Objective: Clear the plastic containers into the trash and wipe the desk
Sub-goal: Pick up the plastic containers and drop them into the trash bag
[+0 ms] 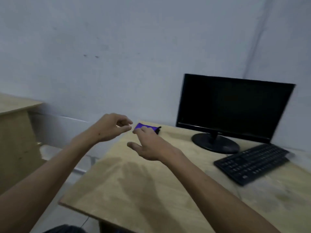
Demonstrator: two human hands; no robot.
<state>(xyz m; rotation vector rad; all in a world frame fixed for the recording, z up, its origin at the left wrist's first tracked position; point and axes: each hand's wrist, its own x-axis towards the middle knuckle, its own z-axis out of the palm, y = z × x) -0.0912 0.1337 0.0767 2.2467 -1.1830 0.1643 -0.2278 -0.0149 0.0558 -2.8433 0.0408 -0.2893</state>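
A person's two bare arms reach forward over a light wooden desk (134, 190) that stands against a pale wall (117, 47). The left hand (111, 126) hovers in the air above the desk's far left corner, its fingers (124, 122) loosely curled with thumb and forefinger close together, holding nothing. The right hand (149, 145) stretches out just beside it, palm down, thumb spread out to the side and fingers extended toward a purple cloth (143, 126) that lies at the far edge of the desk near the wall. The fingertips reach the near edge of the cloth, but the view is blurred and it is hard to tell whether they actually touch it. A small dark object (158, 129) sits against the cloth's right end, too blurred to identify. To the right, a black monitor (234, 106) with a dark screen stands on a round base at the back of the desk, and a black keyboard (252, 163) lies at an angle in front of it. At the far left stands another wooden desk (15, 125), set apart from the first. The plastic containers do not show in this view.
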